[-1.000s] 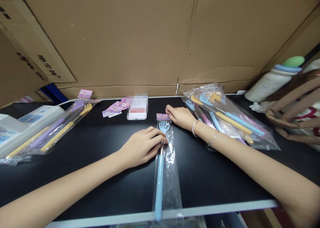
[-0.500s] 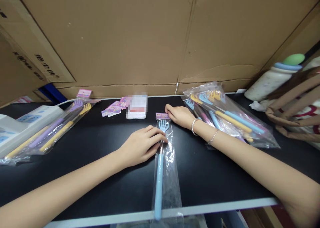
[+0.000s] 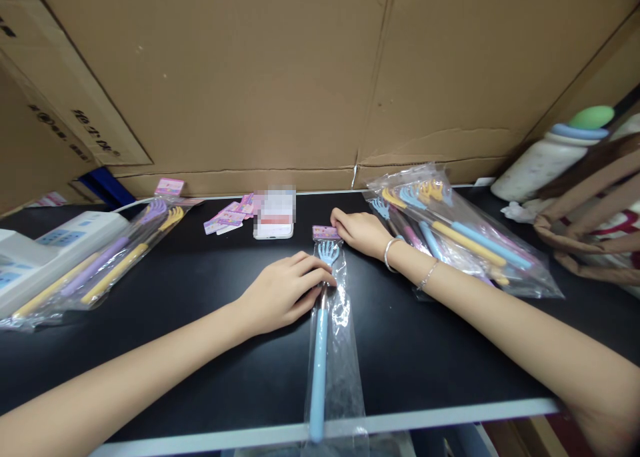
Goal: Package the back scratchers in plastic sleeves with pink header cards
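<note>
A light-blue back scratcher point(image 3: 320, 363) lies upright in the view inside a clear plastic bag point(image 3: 346, 370), its handle end reaching past the table's front edge. My left hand point(image 3: 283, 291) rests from the left with its fingers curled over the shaft, just below the claw head; part of the grip is hidden under the fingers. At the top of the bag is a small pink-and-purple header card point(image 3: 323, 233). My right hand point(image 3: 364, 234) has closed its thumb and fingertips at the card's right end.
Bagged back scratchers point(image 3: 465, 237) are piled at the right; others point(image 3: 117, 260) lie left beside a white power strip point(image 3: 75, 237). Loose cards point(image 3: 227, 218) and a phone point(image 3: 274, 220) sit at the back. A white bottle point(image 3: 540, 163) and brown-handled bag point(image 3: 565, 230) stand far right, before a cardboard wall point(image 3: 250, 77).
Both hands keep their places on the bagged back scratcher and its card. Only a very slight shift of the whole view shows.
</note>
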Demonstrator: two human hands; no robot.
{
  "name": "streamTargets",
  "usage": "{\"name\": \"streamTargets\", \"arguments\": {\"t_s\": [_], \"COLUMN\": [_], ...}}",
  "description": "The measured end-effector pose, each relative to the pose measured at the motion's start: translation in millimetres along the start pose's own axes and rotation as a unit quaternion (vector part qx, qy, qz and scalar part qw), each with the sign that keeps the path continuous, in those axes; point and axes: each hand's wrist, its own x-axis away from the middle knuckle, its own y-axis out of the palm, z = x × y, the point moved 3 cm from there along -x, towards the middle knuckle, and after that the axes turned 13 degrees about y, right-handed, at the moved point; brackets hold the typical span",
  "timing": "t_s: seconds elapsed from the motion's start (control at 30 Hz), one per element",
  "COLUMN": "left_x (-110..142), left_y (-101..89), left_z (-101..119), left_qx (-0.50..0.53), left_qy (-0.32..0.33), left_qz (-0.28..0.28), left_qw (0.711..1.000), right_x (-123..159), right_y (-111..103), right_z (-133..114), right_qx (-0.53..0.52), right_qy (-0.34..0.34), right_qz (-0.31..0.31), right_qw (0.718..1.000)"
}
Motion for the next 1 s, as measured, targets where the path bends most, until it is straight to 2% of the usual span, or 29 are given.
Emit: {"name": "streamTargets", "arguments": {"t_s": [1.0], "left_x": [1.2], "left_y": [-0.8], "left_z": [-0.4], "left_qx": [-0.004], "left_qy": [0.004], "left_qz": [0.005], "left_qw": [1.000], "right_x": [0.6], "right_y": [-2.6], "right_z": [-0.8], "right_qx": [-0.002], "right_qy": [0.002], "right_qz": [-0.003], "right_qw": [1.000]}}
